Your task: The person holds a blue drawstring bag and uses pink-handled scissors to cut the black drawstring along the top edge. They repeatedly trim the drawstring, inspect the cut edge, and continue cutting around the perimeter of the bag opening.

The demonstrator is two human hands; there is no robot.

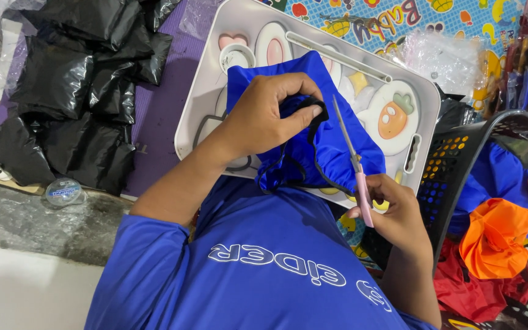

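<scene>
We take this for a home used as a small garment workroom, set up on the floor. A child's white lap tray [313, 36] with cartoon pictures serves as the bench, resting on a colourful play mat [398, 21]. Black plastic bags [74, 91] lie heaped on a purple mat [166, 104], and a dark perforated basket [459, 159] stands beside piles of blue, orange, yellow and red cloth [496, 238]. The bags' contents stay hidden from us.

My left hand [268, 114] reached forward, arm bare to the short sleeve, fingers curled and thumb pinched tight in a closed grip. My right hand [395, 211] sat lower, fingers folded shut, wrist bent inward.
</scene>
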